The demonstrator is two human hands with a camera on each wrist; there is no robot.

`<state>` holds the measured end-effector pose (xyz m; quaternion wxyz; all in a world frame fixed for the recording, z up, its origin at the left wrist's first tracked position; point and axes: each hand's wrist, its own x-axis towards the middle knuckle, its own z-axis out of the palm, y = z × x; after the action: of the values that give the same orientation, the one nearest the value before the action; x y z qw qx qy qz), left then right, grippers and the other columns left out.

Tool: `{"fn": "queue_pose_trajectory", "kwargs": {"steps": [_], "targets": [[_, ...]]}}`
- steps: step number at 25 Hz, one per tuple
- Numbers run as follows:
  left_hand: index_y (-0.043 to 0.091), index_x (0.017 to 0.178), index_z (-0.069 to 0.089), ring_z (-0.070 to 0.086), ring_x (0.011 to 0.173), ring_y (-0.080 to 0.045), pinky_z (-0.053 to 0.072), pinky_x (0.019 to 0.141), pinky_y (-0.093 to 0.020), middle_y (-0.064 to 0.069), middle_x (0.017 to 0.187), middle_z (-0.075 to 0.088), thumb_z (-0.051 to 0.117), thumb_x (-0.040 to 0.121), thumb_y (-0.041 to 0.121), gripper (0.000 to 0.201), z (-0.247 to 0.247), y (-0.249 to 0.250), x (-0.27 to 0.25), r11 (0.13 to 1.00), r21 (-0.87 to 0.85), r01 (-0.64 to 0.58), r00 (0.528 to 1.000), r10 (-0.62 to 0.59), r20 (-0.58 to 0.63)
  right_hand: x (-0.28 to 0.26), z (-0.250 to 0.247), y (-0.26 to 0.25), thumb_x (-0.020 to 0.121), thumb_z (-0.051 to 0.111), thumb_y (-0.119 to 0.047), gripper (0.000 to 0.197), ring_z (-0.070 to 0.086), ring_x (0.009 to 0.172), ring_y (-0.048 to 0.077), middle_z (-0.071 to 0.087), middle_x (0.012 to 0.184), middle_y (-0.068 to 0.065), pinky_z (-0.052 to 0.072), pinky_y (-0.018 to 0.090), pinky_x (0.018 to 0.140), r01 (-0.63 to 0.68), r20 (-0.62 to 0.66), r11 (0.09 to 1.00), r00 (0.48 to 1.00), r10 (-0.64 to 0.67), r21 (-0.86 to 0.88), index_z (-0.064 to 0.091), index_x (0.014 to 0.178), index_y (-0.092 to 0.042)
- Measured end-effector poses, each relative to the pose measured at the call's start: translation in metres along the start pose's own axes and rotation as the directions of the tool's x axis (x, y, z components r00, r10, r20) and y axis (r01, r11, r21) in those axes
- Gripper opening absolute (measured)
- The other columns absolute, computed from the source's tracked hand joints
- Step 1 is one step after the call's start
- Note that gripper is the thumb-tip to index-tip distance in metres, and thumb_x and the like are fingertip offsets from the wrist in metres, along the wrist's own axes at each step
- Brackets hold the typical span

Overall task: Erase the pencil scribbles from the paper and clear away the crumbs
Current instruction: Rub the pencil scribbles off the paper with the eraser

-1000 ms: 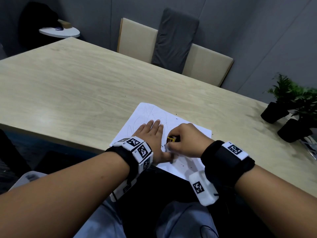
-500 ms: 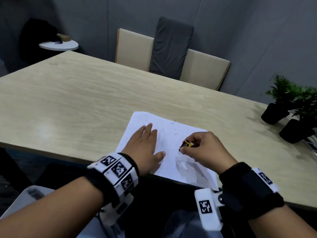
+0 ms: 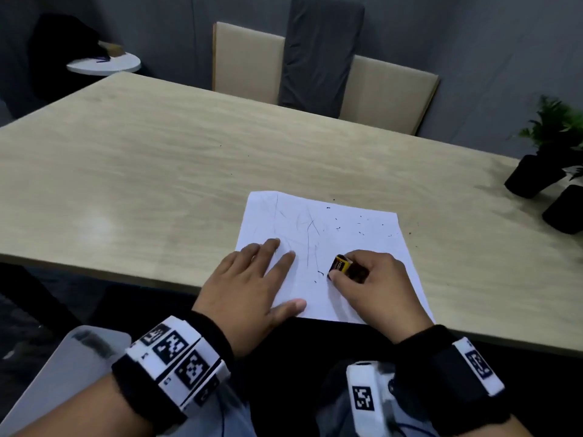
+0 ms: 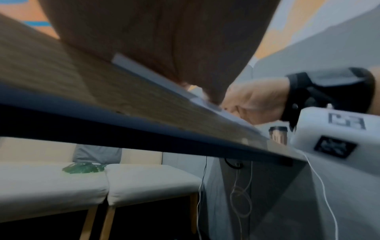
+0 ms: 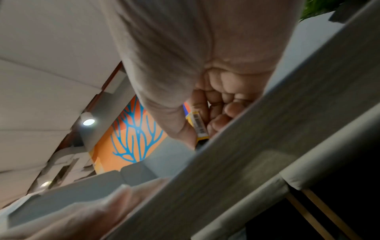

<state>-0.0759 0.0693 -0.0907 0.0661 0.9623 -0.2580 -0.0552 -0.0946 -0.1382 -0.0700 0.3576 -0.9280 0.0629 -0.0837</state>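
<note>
**Eraser on the paper at the table's near edge**

The left hand [image 3: 249,285] lies flat, fingers straight, pressing the paper [image 3: 356,234] at its left edge. The right hand [image 3: 375,285], knuckles up, pinches the yellow-sleeved eraser [image 3: 339,265] with curled fingers, its tip on the sheet beside faint scribbles [image 3: 307,234]; dark crumbs [image 3: 337,228] dot the far right part

My left hand [image 3: 249,287] lies flat, fingers straight and spread, thumb out. My right hand [image 3: 375,283] is curled, thumb and fingers pinching together.
</note>
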Motion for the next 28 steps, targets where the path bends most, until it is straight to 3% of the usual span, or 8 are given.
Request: {"fn": "queue_pose_trajectory", "kwargs": {"steps": [2, 4, 8, 13, 17, 21, 25, 28], "targets": [[0.034, 0.154, 0.019, 0.013, 0.148, -0.022, 0.015, 0.120, -0.038, 0.003, 0.164, 0.010, -0.017, 0.070, 0.082, 0.103, -0.002, -0.001, 0.008, 0.999, -0.023, -0.035, 0.999, 0.035, -0.003, 0.006, -0.003, 0.006, 0.083, 0.068, -0.019, 0.018, 0.043, 0.053, 0.008, 0.053, 0.059, -0.002, 0.033, 0.017, 0.050, -0.015, -0.012, 1.000, 1.000, 0.015, -0.013, 0.063, 0.072, -0.005], [0.035, 0.155, 0.011, 0.001, 0.149, -0.018, 0.007, 0.120, -0.034, 0.006, 0.164, 0.002, -0.010, 0.068, 0.074, 0.097, -0.004, -0.001, 0.019, 0.997, -0.026, -0.068, 0.998, 0.068, -0.016, 0.014, -0.006, 0.012, 0.086, 0.065, -0.019, 0.019, 0.043, 0.057, 0.012, 0.053, 0.063, 0.000, 0.032, 0.019, 0.051, -0.020, -0.006, 0.999, 1.000, 0.019, -0.050, 0.061, 0.076, -0.004], [0.035, 0.155, 0.000, -0.005, 0.150, -0.015, 0.002, 0.118, -0.033, 0.009, 0.164, -0.009, -0.011, 0.070, 0.073, 0.094, 0.000, 0.003, 0.030, 0.990, 0.054, -0.128, 0.991, 0.129, -0.026, 0.026, -0.013, 0.015, 0.088, 0.061, -0.018, 0.019, 0.049, 0.067, 0.020, 0.054, 0.069, 0.004, 0.035, 0.027, 0.059, -0.019, -0.028, 0.995, 0.999, 0.016, -0.098, 0.056, 0.076, -0.004], [0.035, 0.154, -0.010, -0.013, 0.149, -0.013, -0.006, 0.118, -0.031, 0.011, 0.162, -0.018, -0.015, 0.070, 0.072, 0.092, 0.003, 0.005, 0.033, 0.990, 0.079, -0.116, 0.993, 0.118, -0.028, 0.011, 0.001, -0.001, 0.087, 0.061, -0.021, 0.015, 0.052, 0.070, 0.014, 0.058, 0.072, 0.000, 0.042, 0.029, 0.067, 0.145, 0.077, 0.979, 0.988, -0.135, -0.146, 0.062, 0.078, -0.009], [0.034, 0.155, -0.008, -0.017, 0.149, -0.012, -0.010, 0.119, -0.033, 0.011, 0.162, -0.017, -0.012, 0.073, 0.074, 0.091, 0.006, 0.004, 0.034, 0.990, 0.072, -0.118, 0.992, 0.120, -0.030, 0.021, -0.007, 0.007, 0.086, 0.064, -0.020, 0.018, 0.051, 0.062, 0.013, 0.057, 0.065, 0.000, 0.040, 0.027, 0.060, 0.046, -0.017, 0.995, 0.999, -0.048, -0.092, 0.062, 0.073, -0.008], [0.033, 0.156, 0.000, -0.009, 0.150, -0.013, -0.006, 0.120, -0.035, 0.009, 0.163, -0.009, -0.009, 0.076, 0.074, 0.090, 0.007, 0.005, 0.034, 0.992, 0.058, -0.108, 0.992, 0.111, -0.063, 0.007, 0.009, -0.008, 0.085, 0.061, -0.023, 0.018, 0.051, 0.062, 0.013, 0.055, 0.063, -0.002, 0.041, 0.028, 0.060, 0.142, 0.078, 0.982, 0.988, -0.133, -0.127, 0.059, 0.071, -0.012], [0.035, 0.155, -0.008, -0.015, 0.149, -0.012, -0.009, 0.120, -0.035, 0.011, 0.162, -0.016, -0.013, 0.074, 0.074, 0.090, 0.008, 0.005, 0.034, 0.992, 0.073, -0.099, 0.993, 0.103, -0.062, 0.016, -0.001, 0.006, 0.086, 0.062, -0.024, 0.018, 0.054, 0.066, 0.014, 0.057, 0.066, -0.002, 0.044, 0.032, 0.063, 0.078, -0.028, 0.985, 0.996, -0.083, -0.152, 0.061, 0.074, -0.011], [0.033, 0.155, -0.006, -0.013, 0.149, -0.012, -0.008, 0.120, -0.035, 0.011, 0.163, -0.014, -0.013, 0.074, 0.074, 0.091, 0.008, 0.006, 0.035, 0.992, 0.079, -0.094, 0.992, 0.100, -0.074, 0.011, 0.005, -0.001, 0.088, 0.058, -0.023, 0.018, 0.053, 0.070, 0.019, 0.056, 0.070, 0.001, 0.044, 0.035, 0.066, 0.144, 0.020, 0.971, 0.990, -0.143, -0.188, 0.058, 0.074, -0.011]]}}
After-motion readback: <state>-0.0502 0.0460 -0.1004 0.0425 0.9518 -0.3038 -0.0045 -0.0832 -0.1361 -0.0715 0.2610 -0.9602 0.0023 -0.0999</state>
